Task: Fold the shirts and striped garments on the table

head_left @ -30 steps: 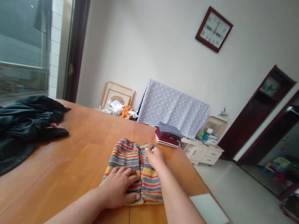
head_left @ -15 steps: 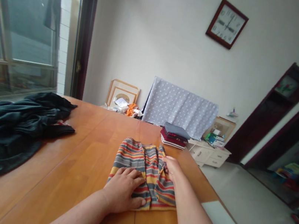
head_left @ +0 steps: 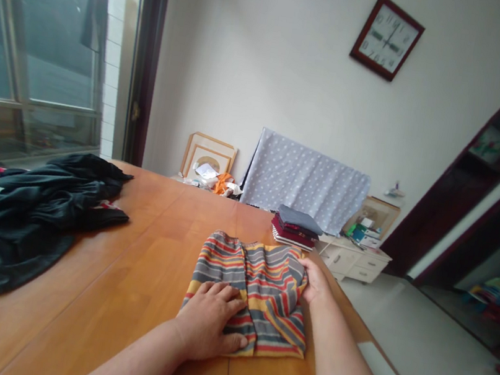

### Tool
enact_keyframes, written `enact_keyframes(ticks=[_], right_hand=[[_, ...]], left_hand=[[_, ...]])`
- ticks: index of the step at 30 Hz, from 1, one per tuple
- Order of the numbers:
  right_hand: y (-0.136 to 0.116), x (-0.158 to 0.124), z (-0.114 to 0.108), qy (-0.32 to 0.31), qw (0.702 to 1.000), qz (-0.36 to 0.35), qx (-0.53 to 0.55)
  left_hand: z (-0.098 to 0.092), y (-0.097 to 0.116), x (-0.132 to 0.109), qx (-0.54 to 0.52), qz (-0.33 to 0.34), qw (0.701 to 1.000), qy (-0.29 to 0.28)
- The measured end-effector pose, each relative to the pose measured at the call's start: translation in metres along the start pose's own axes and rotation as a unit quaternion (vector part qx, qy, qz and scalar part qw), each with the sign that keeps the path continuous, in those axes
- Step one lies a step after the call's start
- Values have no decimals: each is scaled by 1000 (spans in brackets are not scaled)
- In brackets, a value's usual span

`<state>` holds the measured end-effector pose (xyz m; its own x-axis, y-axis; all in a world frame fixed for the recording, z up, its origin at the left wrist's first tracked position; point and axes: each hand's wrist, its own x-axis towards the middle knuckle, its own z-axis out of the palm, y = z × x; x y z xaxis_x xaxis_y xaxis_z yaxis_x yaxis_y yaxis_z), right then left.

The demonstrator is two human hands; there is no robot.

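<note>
A striped garment (head_left: 271, 278) in red, yellow and grey lies folded on the wooden table in front of me; its exact kind does not show. My left hand (head_left: 214, 320) rests flat on its near left part, fingers spread. At the garment's right edge, my right hand (head_left: 312, 281) pinches the cloth near the far right corner, with its fingertips partly hidden. The right half of the cloth is somewhat wrinkled beside that hand.
Dark clothing (head_left: 14, 221) lies heaped on the left of the table (head_left: 142, 246). A stack of folded clothes (head_left: 295, 226) sits near the far right edge. Beyond stand a dotted cloth cover (head_left: 303, 176) and a white cabinet (head_left: 354, 259).
My right hand has moved right, carrying the folded-in edge of the striped garment outward, so its right half now lies wider. The left hand stays in place on the cloth.
</note>
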<state>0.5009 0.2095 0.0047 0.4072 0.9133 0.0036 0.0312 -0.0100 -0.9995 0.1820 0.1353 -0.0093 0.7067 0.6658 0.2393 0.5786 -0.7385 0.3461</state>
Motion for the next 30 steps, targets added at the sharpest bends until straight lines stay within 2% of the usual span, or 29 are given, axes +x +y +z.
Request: enact_keyframes(ticks=[3,5,7,10,14,20,23,28,30], right_hand=[[-9,0,8,-55,996,41,52],[-11,-3,24,-93,992,32,73],[-8,-7,44,-119,992,7,31],[5,-11,71,-135,983,-24,-119],[19,-6,80,-113,954,-88,-265],[17,7,73,-55,935,-136,-324],[20,4,82,-54,923,-142,-354],[29,-3,94,-21,874,-121,-471],[28,-3,93,-15,875,-121,-468]], left_hand=[[1,0,0,1,0,1000,1],[1,0,0,2,1,1000,0],[0,1,0,3,3,1000,-1],[-2,3,0,5,2,1000,-5],[-3,3,0,6,-1,1000,-10],[0,1,0,9,3,1000,-1],[-1,1,0,7,6,1000,-3],[-1,2,1,7,3,1000,-2],[-1,2,1,6,4,1000,0]])
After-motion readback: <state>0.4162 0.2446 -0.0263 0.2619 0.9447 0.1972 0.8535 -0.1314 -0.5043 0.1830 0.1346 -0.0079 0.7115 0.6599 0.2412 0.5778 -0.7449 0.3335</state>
